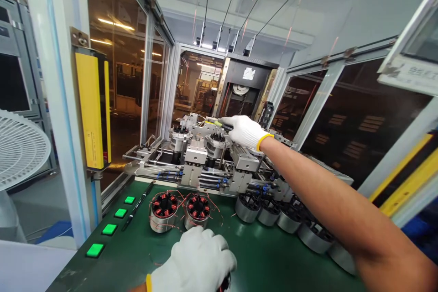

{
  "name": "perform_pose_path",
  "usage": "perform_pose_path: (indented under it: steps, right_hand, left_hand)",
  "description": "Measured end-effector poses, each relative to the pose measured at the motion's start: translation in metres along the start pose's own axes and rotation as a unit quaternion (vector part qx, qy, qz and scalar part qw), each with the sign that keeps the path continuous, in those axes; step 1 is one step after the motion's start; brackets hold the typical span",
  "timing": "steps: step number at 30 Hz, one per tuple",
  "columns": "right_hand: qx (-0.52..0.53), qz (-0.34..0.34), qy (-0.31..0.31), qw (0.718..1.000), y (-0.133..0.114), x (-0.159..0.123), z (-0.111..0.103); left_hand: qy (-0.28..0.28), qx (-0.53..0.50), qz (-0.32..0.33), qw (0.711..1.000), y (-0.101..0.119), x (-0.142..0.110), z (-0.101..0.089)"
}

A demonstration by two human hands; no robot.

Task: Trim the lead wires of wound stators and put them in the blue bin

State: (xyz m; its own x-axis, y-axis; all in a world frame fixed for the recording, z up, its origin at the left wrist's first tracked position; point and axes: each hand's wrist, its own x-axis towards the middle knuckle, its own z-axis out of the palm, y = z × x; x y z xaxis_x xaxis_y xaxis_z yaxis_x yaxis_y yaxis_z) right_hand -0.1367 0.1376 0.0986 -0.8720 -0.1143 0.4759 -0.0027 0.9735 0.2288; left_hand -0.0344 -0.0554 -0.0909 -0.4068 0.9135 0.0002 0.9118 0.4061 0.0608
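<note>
My right hand (244,131), in a white glove with a yellow cuff, reaches out over the winding machine (196,153). Its fingers are closed on a slim tool with a yellow-green part (218,123); the kind of tool is too small to make out. Just below that hand is a stator (216,139) seated in the machine. My gloved left hand (200,255) curls over a motor stator (225,283) at the bottom edge, mostly hidden by the fingers. Beyond it stand two stators wound with red copper wire, the left one (163,212) and the right one (197,210), loose wire ends sticking out.
Several unwound stators (248,207) line the right side of the green table (191,278). A black pen (138,205) lies beside several green lit buttons (120,213). Yellow sensor bars (89,109) flank the opening. A white fan (20,150) stands left.
</note>
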Motion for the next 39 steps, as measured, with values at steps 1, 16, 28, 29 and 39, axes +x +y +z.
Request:
perform_pose_path:
  steps: [1, 16, 28, 29, 39]
  right_hand:
    - [-0.011, 0.006, -0.001, 1.000, 0.006, -0.005, 0.001]
    - [-0.075, 0.021, -0.123, 0.989, 0.028, -0.033, 0.006]
    - [-0.053, 0.158, -0.074, 0.983, 0.094, -0.082, -0.022]
    - [-0.059, 0.168, -0.076, 0.981, 0.099, -0.088, -0.021]
    - [-0.086, 0.157, -0.130, 0.975, 0.109, -0.107, -0.004]
  left_hand:
    - [-0.008, -0.003, -0.007, 1.000, 0.001, 0.000, -0.002]
    - [-0.012, -0.017, -0.025, 0.999, 0.005, -0.002, -0.010]
    - [0.046, -0.007, -0.012, 0.999, 0.007, -0.010, -0.002]
    - [0.052, -0.009, -0.011, 0.999, 0.007, -0.011, 0.000]
    - [0.096, -0.043, -0.018, 0.994, 0.012, -0.017, 0.002]
